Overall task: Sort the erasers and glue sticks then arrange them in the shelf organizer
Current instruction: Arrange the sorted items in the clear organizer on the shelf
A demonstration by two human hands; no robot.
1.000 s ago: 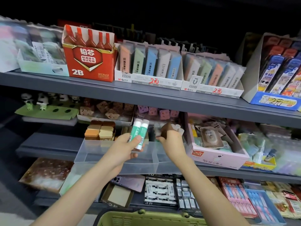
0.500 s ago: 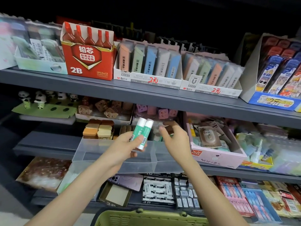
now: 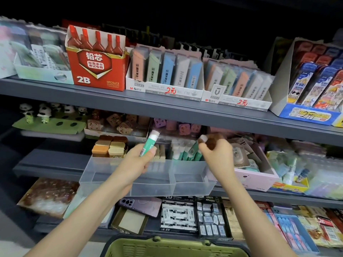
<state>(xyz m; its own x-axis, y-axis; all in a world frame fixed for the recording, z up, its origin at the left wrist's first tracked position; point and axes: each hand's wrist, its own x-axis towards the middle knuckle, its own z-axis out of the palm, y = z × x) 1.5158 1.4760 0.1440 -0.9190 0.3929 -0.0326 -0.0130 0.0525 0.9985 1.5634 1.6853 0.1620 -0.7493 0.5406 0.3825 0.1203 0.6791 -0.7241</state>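
Two hands of mine are up at the middle shelf (image 3: 46, 164); head view only.

My left hand (image 3: 136, 162) has fingers and thumb curled round a glue stick (image 3: 149, 143), green body w/ white cap. The stick is tilted, cap up and to the right, above the back left part of the organizer (image 3: 185, 191). My right hand (image 3: 216, 152) is closed on a brown piece (image 3: 211, 140) w/ a white bit at its left end. It is blurred, so I cannot tell exactly what it is. This hand is over the back right corner of the organizer.

The organizer is a clear plastic tray w/ dividers, standing at the shelf edge btw my two forearms. In its back right compartment more glue sticks (image 3: 182, 152) stand upright, packed close together. At the back left, erasers (image 3: 109, 147) in brown, orange and beige are stacked in two layers.

Just beside the organizer on the right is a pink box (image 3: 258, 179) w/ small packed items. On the upper shelf (image 3: 167, 106) stands a red box (image 3: 96, 71) marked 2B. Below the organizer lies a phone (image 3: 143, 204), and a green basket (image 3: 176, 247) is at the bottom edge.
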